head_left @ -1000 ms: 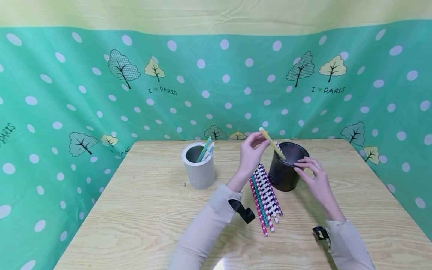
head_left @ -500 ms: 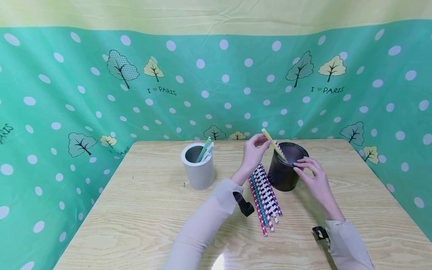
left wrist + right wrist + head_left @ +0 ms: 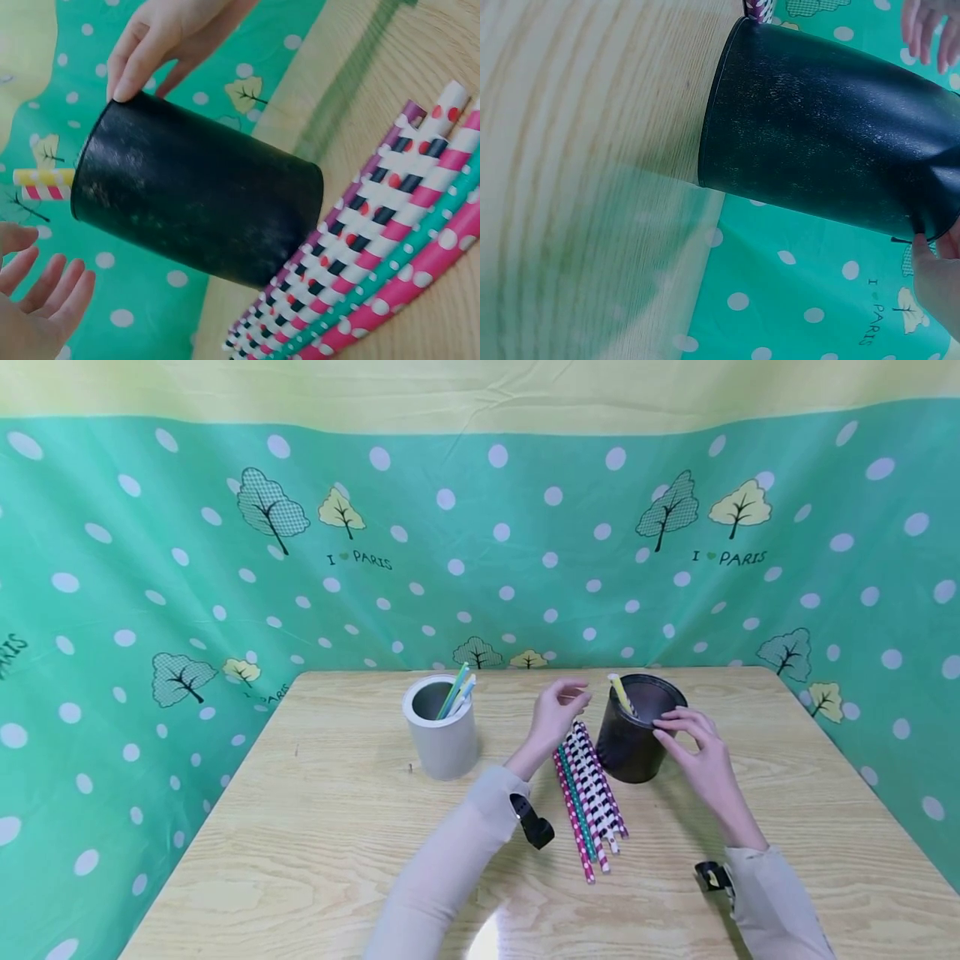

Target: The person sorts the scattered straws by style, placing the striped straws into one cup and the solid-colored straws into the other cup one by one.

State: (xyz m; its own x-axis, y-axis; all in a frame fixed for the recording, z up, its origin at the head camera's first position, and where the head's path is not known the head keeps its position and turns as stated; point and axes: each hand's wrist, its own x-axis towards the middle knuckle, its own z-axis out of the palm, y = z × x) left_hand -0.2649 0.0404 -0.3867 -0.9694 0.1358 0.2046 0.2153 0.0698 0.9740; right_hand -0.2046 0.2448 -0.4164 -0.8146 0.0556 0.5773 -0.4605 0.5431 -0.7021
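Item: black cup (image 3: 633,747), one. Location: on the counter (image 3: 300,827), upright, near the back edge, toward the back right corner. Handling: probably light, stiff-walled and hard to break; the smooth side may slip, so hold it at the rim. Appearance: dark, faintly glossy, with pale scuffs on the wall.

Contents: a yellow straw (image 3: 620,692) and a purple-and-white striped straw (image 3: 45,193), leaning together against the left side of the rim, their tops above it.

Item: loose straws (image 3: 588,785), one row. Location: flat on the counter, just left of the black cup's base, slanting toward the front edge; you cannot tell whether they touch the cup. Patterns: purple with pale dots; white with black bands and red dots; pink-and-white stripes; teal with white dots; pink with white dots. Handling: likely paper, very light, easily creased; pinch gently at mid-length.

Item: white cup (image 3: 446,747), upright near the back edge, left of the black cup, holding several thin straws (image 3: 456,695), green and blue among them.

Hands: your right hand (image 3: 696,745) pinches the black cup's rim; your left hand (image 3: 553,717), fingers relaxed and holding nothing, is left of the cup, apart from it.
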